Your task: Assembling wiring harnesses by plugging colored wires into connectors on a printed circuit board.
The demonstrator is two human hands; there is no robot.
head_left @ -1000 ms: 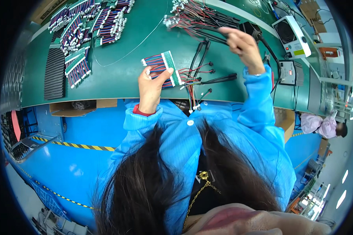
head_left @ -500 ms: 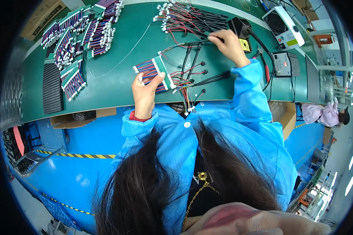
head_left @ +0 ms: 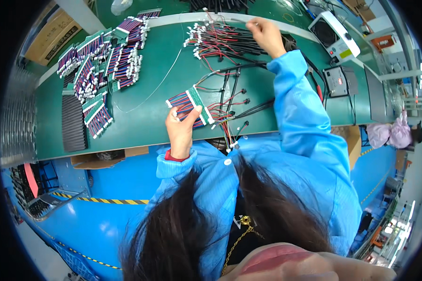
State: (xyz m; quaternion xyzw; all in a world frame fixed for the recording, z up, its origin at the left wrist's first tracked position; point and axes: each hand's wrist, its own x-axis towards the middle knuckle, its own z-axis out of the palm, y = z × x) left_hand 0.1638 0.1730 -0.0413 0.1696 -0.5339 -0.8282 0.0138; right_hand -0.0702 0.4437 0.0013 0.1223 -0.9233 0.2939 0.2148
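Observation:
My left hand [head_left: 179, 132] is closed on a narrow green circuit board [head_left: 195, 99], thumb on top, above the near part of the bench. Short red, blue and black wires with white plugs leave the board's left side. From its right side, thin wires and black cables [head_left: 254, 108] spread over the bench. My right hand [head_left: 269, 38] is raised at the far edge of a pile of black cables [head_left: 237, 40] with red wires and white plugs. Its thumb and fingers are pinched together; what lies between them is too small to make out.
Stacked wired circuit boards [head_left: 125, 65] lie at the left, beside a ribbed black tray [head_left: 74, 122]. At the right stand a white fan unit [head_left: 335, 37] and a grey control box [head_left: 336, 82]. A cardboard box [head_left: 51, 40] sits at the far left.
My right hand has moved farther away, to the far edge of the cable pile. My left hand keeps the board in its grip. The whole view has shifted a little.

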